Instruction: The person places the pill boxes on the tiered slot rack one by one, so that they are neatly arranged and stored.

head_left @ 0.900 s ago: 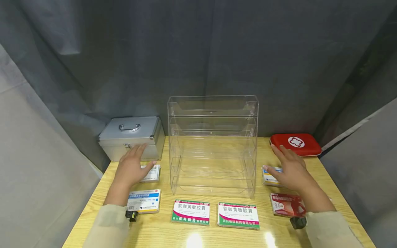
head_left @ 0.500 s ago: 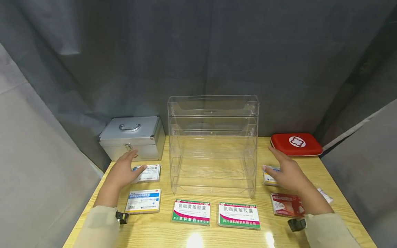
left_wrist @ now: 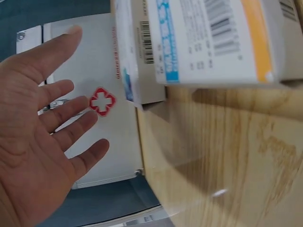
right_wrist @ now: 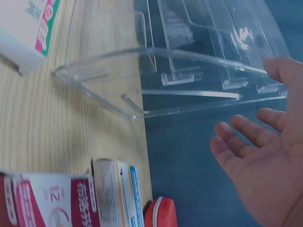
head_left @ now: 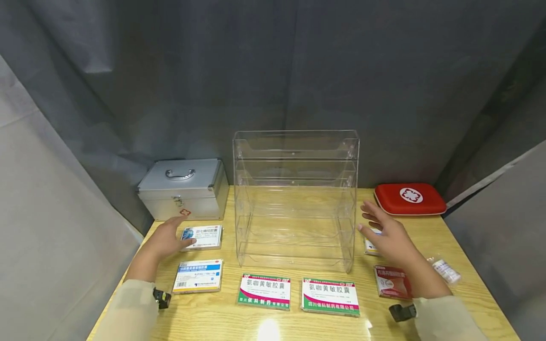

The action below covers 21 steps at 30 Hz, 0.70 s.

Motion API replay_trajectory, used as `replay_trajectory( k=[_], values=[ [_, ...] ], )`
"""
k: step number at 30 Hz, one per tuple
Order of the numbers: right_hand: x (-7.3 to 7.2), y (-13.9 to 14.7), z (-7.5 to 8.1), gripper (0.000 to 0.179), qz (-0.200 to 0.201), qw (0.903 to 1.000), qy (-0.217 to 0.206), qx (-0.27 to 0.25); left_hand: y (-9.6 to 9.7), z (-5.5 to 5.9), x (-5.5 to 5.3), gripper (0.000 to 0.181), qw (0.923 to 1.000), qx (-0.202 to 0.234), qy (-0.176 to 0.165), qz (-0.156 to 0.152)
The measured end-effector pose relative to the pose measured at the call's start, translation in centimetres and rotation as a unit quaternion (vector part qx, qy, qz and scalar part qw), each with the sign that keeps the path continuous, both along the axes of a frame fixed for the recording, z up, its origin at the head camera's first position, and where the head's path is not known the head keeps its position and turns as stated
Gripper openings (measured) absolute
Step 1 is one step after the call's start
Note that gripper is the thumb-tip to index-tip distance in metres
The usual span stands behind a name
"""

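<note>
My left hand (head_left: 166, 239) hovers with relaxed fingers at the left, its thumb overlapping a white medicine box (head_left: 206, 237) in the head view. A blue-and-white medicine box (head_left: 198, 276) lies nearer to me. In the left wrist view the fingers spread in front of a silver case (left_wrist: 104, 52) with a red cross emblem. My right hand (head_left: 390, 235) is held loosely beside the right side of a clear acrylic rack (head_left: 294, 263), holding nothing. It partly hides a small blue-and-white box (head_left: 371, 247). A red medicine box (head_left: 391, 282) lies below that hand.
Two green-and-white medicine boxes, a left one (head_left: 264, 291) and a right one (head_left: 330, 297), lie in front of the rack. At the back right is a red zip case (head_left: 411, 199). A small white bottle in a clear bag (head_left: 446, 271) lies at the right. Dark curtains hang behind.
My left hand has drawn left and toward me, uncovering more of the white box. The right hand has moved slightly left and toward me, and the bagged white bottle has come into view.
</note>
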State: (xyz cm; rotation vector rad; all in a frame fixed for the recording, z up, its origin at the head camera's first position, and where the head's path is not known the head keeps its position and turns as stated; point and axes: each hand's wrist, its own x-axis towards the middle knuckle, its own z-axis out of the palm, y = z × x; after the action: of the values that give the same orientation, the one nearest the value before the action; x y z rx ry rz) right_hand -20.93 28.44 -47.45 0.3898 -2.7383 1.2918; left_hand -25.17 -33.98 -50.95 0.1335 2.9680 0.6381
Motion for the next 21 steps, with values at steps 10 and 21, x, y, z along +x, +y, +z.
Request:
replay_trajectory(
  k=[10, 21],
  values=[
    [-0.3, -1.8, -0.4, 0.073, 0.003, 0.9992, -0.017, -0.036, -1.0, -1.7, -2.1, 0.092, 0.9971, 0.051, -0.055, -0.008],
    [-0.3, -2.8, -1.3, 0.06, -0.04, 0.9948, -0.053, -0.077, -1.9, -4.0, -3.3, 0.099, 0.9923, 0.081, -0.093, -0.011]
  ],
)
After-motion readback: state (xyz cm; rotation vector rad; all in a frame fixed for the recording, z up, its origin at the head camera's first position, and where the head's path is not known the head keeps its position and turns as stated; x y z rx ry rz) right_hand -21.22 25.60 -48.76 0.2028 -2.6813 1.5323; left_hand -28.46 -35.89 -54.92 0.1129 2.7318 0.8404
